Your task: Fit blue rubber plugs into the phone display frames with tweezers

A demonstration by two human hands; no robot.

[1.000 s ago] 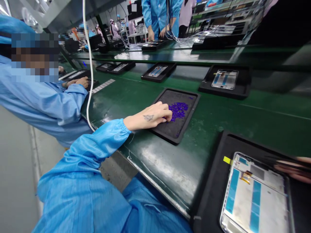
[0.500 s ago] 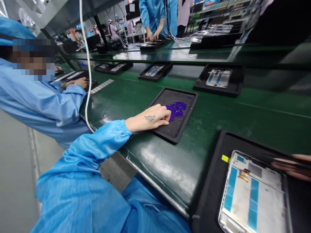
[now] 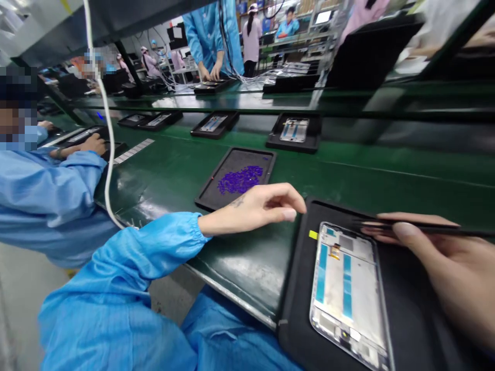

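My left hand [image 3: 258, 207] hovers between the parts tray and the near black tray [image 3: 294, 288], thumb and forefinger pinched together; whatever they grip is too small to see. Behind it a dark tray [image 3: 216, 180] holds a heap of small purple parts [image 3: 240, 179]. My right hand [image 3: 444, 263] grips black tweezers [image 3: 410, 225] whose tips point left over the top of a white phone frame [image 3: 346, 288] with blue strips, lying in the near black tray. A small yellow tab [image 3: 313, 234] sits at the frame's upper left corner.
The green conveyor belt [image 3: 348, 175] carries more black trays with phone frames [image 3: 294, 131] [image 3: 214, 124]. A person in a blue coat [image 3: 42, 196] works at my left, and a white cable [image 3: 106, 149] hangs down there. Others stand behind the far shelf [image 3: 211, 41].
My left hand has left the purple parts and moved right toward the near tray, fingers pinched. My view swung right, bringing the phone frame and my right hand with tweezers into fuller view.
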